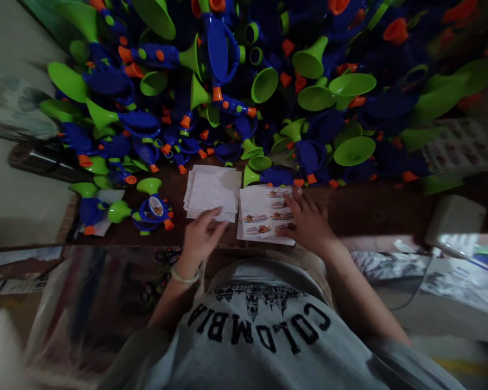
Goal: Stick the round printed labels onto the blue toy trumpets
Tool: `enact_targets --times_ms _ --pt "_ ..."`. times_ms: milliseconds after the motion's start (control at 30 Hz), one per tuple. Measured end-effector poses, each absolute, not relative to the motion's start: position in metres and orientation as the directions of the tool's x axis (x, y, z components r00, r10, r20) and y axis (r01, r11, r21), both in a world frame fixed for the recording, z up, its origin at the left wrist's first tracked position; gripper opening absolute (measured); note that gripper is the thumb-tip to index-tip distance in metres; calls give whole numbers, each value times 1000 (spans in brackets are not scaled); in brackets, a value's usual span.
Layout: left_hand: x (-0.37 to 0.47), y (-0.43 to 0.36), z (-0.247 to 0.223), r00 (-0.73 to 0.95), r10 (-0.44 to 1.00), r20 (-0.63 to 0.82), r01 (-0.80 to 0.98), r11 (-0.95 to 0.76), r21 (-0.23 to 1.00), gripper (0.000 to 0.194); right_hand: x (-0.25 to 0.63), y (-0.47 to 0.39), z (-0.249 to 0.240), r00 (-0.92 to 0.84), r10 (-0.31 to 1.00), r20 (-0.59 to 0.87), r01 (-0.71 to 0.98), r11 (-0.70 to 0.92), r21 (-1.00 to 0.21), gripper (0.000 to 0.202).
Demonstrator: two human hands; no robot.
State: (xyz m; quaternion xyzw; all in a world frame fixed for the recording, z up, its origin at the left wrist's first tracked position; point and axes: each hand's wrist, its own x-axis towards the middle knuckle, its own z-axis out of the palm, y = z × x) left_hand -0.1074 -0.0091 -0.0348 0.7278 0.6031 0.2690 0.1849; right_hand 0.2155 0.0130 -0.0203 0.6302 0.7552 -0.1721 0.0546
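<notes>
A stack of white sheets (214, 190) lies on the dark table in front of me. My left hand (201, 235) is over its near edge, thumb and fingers apart, with nothing visible in them. To the right is a sheet of stickers (260, 218) with printed bear-and-rainbow ovals; its left part is blank. My right hand (311, 219) rests spread on that sheet's right side and hides some of the stickers. Off to the left, a blue and green toy trumpet (149, 211) carries an oval sticker on its side.
A large heap of blue, green and orange toy trumpets (219, 49) fills the table's far side. At the left lies a dark cylindrical bottle (44, 158). Another sticker sheet (461, 143) and a pale box (455, 225) with a cable are at the right.
</notes>
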Motion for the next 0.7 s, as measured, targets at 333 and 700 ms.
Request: enact_targets --times_ms 333,700 --pt "-38 -3 -53 202 939 278 727 -334 599 33 209 6 -17 -263 910 -320 965 251 -79 88" --pt "-28 10 -56 -43 999 4 98 0 995 55 232 8 -31 -315 945 -81 877 257 -406 60"
